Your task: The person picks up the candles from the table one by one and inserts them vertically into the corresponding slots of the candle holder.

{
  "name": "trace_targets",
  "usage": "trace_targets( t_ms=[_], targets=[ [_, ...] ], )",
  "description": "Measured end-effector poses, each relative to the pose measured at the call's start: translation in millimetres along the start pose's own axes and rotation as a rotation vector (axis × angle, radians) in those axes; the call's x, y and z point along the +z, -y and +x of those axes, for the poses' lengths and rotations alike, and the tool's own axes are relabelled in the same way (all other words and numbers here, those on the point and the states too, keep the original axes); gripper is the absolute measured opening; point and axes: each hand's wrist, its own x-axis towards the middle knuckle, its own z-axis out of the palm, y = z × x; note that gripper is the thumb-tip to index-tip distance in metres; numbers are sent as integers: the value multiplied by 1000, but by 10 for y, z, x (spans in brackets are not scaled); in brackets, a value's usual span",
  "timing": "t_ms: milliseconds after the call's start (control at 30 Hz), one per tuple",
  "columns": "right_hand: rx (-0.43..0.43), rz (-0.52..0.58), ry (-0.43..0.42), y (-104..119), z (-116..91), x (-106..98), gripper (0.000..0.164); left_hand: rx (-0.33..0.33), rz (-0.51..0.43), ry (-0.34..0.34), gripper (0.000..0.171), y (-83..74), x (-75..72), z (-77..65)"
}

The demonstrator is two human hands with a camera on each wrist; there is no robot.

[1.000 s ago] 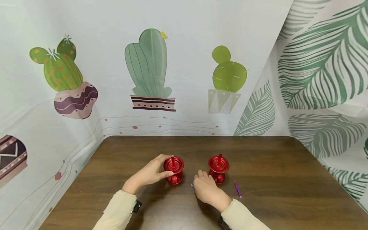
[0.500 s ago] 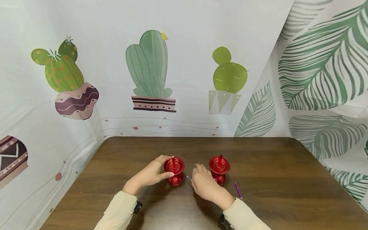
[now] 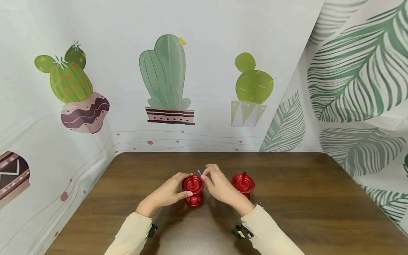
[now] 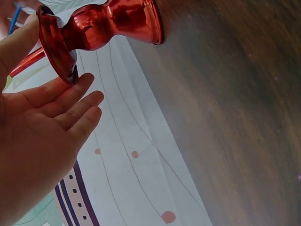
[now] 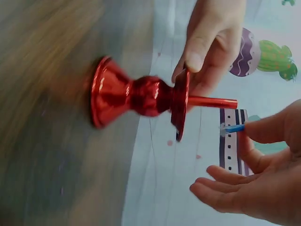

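Note:
A shiny red candle holder [image 3: 194,197] with a wide dish and a thin upright tube [image 5: 212,101] stands on the table. My left hand [image 3: 167,193] grips the dish by its rim, thumb on one side and fingers on the other. My right hand [image 3: 220,186] pinches a small blue candle [image 5: 234,128] between thumb and index finger, its whitish end pointing toward the holder. In the right wrist view this candle is beside the top of the tube, slightly apart from it. The other fingers of the right hand are spread loosely.
A second red candle holder [image 3: 248,185] stands to the right, partly behind the right wrist. The tip of a purple candle [image 3: 260,204] shows past the right sleeve. Behind the brown table [image 3: 302,198] hangs a cloth [image 3: 210,88] printed with cacti and leaves.
My right hand has lifted the blue candle off the table area and moved it up and left to the left holder. My left hand stays on the dish. The right sleeve now covers most of the purple candle.

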Motion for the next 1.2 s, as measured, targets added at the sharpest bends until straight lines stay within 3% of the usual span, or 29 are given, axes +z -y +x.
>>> trace_targets(
  t_ms=[233,400,933,1200],
  targets=[
    [83,312,-76,26,221,122,7,6,-9,-8,58,12,13,-4],
    [40,444,-154,32,307,222,8,7,-14,-6,58,24,12,-8],
    [-84,382,-175,11,308,395,1,15,-8,-6,56,21,14,-23],
    [-183,274,-173,-33,295,486,7,40,5,-17,54,31,21,-19]
  ],
)
